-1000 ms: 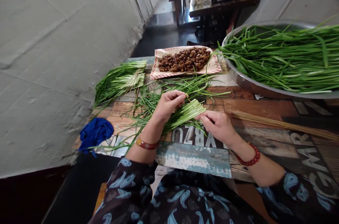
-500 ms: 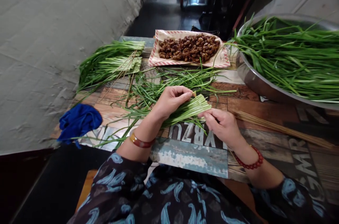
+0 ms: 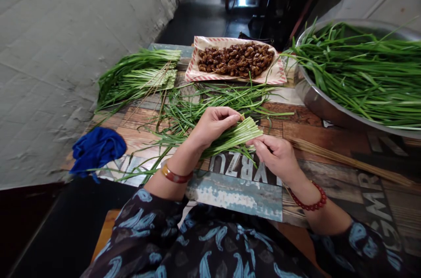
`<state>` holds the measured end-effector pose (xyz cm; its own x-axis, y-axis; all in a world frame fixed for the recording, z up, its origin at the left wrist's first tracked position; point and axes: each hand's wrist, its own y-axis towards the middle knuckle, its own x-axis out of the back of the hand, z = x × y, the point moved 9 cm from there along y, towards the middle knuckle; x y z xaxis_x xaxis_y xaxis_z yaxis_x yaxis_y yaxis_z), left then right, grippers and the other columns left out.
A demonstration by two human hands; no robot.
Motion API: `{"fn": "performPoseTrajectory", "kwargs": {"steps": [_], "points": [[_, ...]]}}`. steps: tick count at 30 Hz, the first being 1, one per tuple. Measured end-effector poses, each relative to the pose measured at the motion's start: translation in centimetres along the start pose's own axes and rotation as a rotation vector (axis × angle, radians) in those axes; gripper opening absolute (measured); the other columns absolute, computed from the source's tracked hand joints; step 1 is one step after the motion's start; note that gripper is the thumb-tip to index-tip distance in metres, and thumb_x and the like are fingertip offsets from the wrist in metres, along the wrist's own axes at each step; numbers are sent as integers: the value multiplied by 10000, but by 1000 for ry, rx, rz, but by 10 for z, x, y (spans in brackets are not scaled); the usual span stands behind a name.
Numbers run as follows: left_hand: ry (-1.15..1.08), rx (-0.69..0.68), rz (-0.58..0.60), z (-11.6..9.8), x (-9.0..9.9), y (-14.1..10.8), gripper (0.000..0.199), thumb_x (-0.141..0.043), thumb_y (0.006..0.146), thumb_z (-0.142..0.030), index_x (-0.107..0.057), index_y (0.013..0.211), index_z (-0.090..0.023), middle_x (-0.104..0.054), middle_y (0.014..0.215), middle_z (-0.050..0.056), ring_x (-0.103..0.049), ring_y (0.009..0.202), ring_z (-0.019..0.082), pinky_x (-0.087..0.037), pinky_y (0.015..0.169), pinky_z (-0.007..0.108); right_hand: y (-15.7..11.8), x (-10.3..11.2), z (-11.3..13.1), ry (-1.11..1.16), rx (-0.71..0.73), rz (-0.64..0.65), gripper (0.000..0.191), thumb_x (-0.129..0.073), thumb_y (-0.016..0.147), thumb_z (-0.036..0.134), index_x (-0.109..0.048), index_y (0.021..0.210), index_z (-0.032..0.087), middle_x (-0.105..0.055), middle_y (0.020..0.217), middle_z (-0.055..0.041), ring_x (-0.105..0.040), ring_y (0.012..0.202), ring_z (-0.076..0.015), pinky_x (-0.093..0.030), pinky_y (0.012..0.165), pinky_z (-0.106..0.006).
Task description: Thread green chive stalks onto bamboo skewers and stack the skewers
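Above the near part of the table, my left hand (image 3: 217,124) is closed around a flat bunch of garlic chives (image 3: 245,134), its pale cut stems fanned side by side toward the right. A small yellowish tip shows by the left thumb. My right hand (image 3: 276,155) pinches at the near edge of these stems, thumb and forefinger together. It seems to grip a thin bamboo skewer, mostly hidden by the palm and the stems. Under and behind the left hand lie loose chives (image 3: 226,98).
Chive bunches (image 3: 141,76) with skewers lie at the back left, near the wall. Brown glossy pieces fill a paper-lined tray (image 3: 190,77). A big metal basin (image 3: 315,98) of chives stands right. Bamboo skewers (image 3: 348,159) lie below it; a blue cloth (image 3: 98,148) sits left.
The view has shifted very slightly. Both hands keep nearly the same place and grip at the chive bunch.
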<state>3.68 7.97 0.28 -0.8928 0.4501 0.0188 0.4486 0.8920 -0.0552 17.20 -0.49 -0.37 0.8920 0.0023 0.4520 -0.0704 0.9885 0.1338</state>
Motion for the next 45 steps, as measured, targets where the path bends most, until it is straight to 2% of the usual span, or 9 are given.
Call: {"fn": "performPoseTrajectory", "kwargs": {"steps": [9, 25, 40, 45], "points": [[-26, 0, -47, -3, 3, -1, 227, -719, 751, -350, -737, 767, -124, -631, 644, 7, -453, 563, 71, -331, 528, 205, 0, 1, -1, 4, 11, -4, 284, -493, 906, 255, -747, 834, 149, -540, 479, 19, -517, 467, -114, -386, 474, -217], [-30, 23, -12, -1, 1, -1, 244, -702, 765, -368, -739, 754, -128, -611, 618, 1, -438, 557, 68, -314, 532, 212, -1, 0, -2, -1, 13, 4, 285, -492, 911, 276, -733, 815, 158, -494, 457, 35, -482, 446, -105, -372, 458, -211], [-46, 37, -11, 5, 1, 0, 271, -701, 774, -403, -744, 769, -136, -613, 621, 7, -435, 548, 74, -310, 521, 214, -1, -2, -4, 8, -2, 25, 291, -487, 916, 291, -735, 831, 164, -540, 489, 16, -532, 485, -124, -402, 475, -222], [-17, -32, -17, -2, 2, 0, 238, -712, 769, -374, -770, 816, -148, -690, 775, 47, -521, 644, 100, -389, 595, 228, 0, -1, -2, -8, 2, 25, 283, -488, 907, 270, -730, 803, 167, -536, 482, 18, -547, 501, -129, -410, 494, -224]]}}
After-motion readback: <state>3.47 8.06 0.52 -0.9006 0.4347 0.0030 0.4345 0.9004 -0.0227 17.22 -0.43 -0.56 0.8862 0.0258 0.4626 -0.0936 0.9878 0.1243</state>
